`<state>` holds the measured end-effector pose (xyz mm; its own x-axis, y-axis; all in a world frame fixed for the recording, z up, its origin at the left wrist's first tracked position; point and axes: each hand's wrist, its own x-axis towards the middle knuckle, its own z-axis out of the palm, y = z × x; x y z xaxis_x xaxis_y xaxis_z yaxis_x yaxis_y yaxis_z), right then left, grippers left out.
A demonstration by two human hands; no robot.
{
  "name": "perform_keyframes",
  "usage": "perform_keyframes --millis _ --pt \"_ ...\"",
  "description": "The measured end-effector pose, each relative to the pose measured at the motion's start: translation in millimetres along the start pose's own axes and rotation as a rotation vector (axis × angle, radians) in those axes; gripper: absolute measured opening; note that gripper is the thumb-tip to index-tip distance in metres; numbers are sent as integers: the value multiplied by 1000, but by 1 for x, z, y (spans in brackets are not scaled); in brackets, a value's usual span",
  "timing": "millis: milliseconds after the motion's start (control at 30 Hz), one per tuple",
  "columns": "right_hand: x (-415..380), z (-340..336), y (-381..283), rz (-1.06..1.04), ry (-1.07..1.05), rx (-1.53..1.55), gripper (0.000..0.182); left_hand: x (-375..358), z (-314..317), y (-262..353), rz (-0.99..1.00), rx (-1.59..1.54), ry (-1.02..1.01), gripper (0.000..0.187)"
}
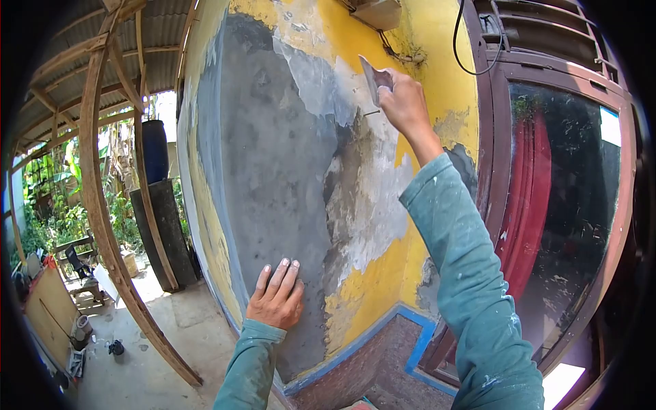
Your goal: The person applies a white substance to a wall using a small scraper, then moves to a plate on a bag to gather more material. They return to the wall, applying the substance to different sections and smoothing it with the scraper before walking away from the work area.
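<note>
My left hand lies flat on the grey plastered part of the wall, its fingers spread and pointing up. Higher up and to the right, my right hand grips a thin flat scraper, whose blade is held against or close to the wall by the yellow paint. Between the two hands runs a rough patch of pale, peeling surface. A small nail or stick juts out just below the scraper.
On the right stands a brown-framed glass door with a red curtain behind it. A cable loops down above. Leftward are a wooden post, a blue barrel and a concrete floor. Blue trim edges the wall's base.
</note>
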<state>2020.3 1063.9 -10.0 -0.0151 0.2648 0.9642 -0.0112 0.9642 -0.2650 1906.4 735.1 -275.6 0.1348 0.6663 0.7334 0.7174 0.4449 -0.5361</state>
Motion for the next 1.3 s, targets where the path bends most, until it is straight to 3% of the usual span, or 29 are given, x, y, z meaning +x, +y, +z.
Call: perform_keyframes --millis 167,233,300,433,467,833,933,1033,1100,1167,1300 --pt "58 31 20 277 -130 -48 34 0 -1 -1 6 22 -4 24" --pt "59 44 11 284 -164 -22 37 0 -1 -1 -2 23 -11 24" --pt "47 52 -3 70 -18 20 43 -1 3 -1 2 23 25 22" --pt "2 44 -23 -114 -83 9 39 -1 3 0 -6 8 25 20" --pt "-9 50 -15 -246 12 17 35 -1 3 0 -7 10 27 20" --pt "-118 45 4 -276 -54 23 31 -1 4 2 -9 28 33 20" --pt "-132 26 9 -288 -210 48 35 -1 6 1 -3 35 38 21" --pt "-126 4 10 -154 -291 212 33 -1 6 2 0 47 35 23" --pt "-114 4 21 -95 -227 164 32 -2 7 3 0 45 25 24" --pt "-97 18 39 11 -12 86 31 -1 6 2 -5 49 14 25" --pt "-76 30 37 45 -29 -55 29 -1 6 3 -8 54 0 26"
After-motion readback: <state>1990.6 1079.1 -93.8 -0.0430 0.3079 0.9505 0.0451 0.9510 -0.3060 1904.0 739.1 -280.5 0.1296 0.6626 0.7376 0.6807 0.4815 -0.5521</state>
